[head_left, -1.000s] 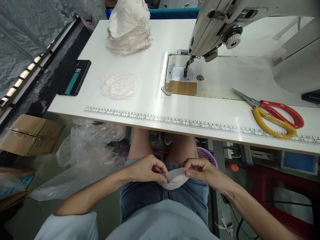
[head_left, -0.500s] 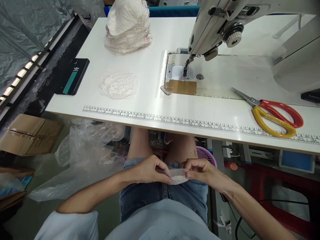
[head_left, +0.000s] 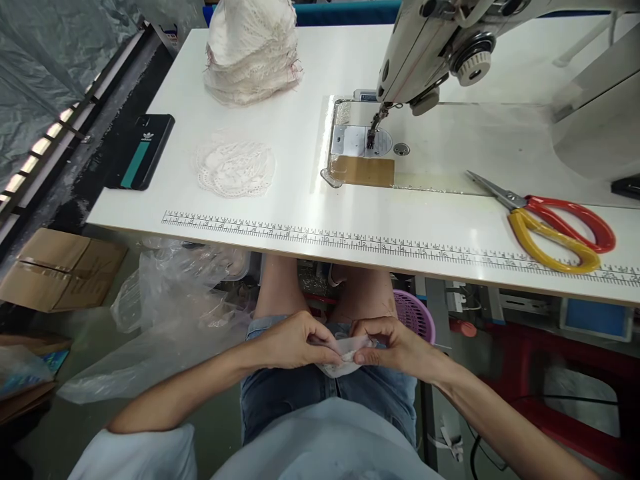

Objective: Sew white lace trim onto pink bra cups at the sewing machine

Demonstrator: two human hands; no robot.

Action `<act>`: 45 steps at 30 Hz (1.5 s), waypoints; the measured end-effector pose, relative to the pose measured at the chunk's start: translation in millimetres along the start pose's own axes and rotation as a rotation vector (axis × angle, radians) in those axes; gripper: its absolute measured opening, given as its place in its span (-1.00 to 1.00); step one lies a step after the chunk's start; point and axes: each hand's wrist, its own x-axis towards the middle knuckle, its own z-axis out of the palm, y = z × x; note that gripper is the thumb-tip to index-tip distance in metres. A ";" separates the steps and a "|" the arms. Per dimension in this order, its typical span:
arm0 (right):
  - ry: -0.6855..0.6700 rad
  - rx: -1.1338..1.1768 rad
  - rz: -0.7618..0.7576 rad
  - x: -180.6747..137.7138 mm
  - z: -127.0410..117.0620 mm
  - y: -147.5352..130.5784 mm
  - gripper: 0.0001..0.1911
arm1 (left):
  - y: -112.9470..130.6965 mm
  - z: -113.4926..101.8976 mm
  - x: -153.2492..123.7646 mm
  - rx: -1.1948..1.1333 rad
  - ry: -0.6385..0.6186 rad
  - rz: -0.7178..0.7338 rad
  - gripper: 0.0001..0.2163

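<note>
Over my lap, a small piece of sheer white lace fabric (head_left: 336, 368) is pinched between both hands. My left hand (head_left: 305, 343) grips its left side, thumb and fingers pressed together. At the right side my right hand (head_left: 385, 343) pinches the edge, fingers curled. The cloth sags between them and is partly covered by the fingers. Up on the table lies a flat round stack of white lace pieces (head_left: 235, 168). Behind that stands a taller pile of white fabric pieces (head_left: 253, 53) with ragged, thready edges.
A sewing machine (head_left: 410, 67) stands on the white table (head_left: 300, 127), its needle over the plate. Red-and-yellow scissors (head_left: 555, 230) lie at the right by the printed ruler (head_left: 350, 239). A black phone (head_left: 145, 153) rests at the left edge. Below are a cardboard box (head_left: 63, 270) and a purple basket (head_left: 415, 319).
My right hand has shifted left, nearer my left hand, and the fabric between them is now more gathered and folded. The table view has shifted slightly with my head.
</note>
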 end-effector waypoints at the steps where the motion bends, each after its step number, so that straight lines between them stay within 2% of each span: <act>1: 0.004 0.000 0.001 -0.6 -1.2 1.4 -0.73 | -0.9 -1.4 -0.7 0.005 -0.007 -0.007 -0.73; 8: 0.018 0.033 -0.002 -2.9 -10.0 9.2 -0.78 | -6.4 -8.4 -6.1 -0.007 -0.015 -0.025 -0.74; 20: 0.004 0.052 0.048 -3.9 -12.8 2.6 -0.82 | -5.4 -13.0 -8.5 -0.029 -0.045 -0.046 -0.73; 29: 0.009 0.002 0.058 -1.4 -12.4 4.5 -0.77 | -11.0 -14.7 -6.4 -0.167 -0.101 -0.061 -0.79; 36: 0.025 -0.003 0.097 -0.3 -13.3 7.8 -0.76 | -12.3 -18.0 -5.6 -0.131 -0.114 -0.036 -0.78; 42: 0.011 0.050 0.104 0.2 -13.4 10.7 -0.78 | -23.1 -11.9 -1.6 -0.140 -0.105 -0.055 -0.71; 45: 0.022 0.055 0.098 -0.8 -13.9 11.6 -0.79 | -27.4 -8.8 0.5 -0.151 -0.080 -0.060 -0.73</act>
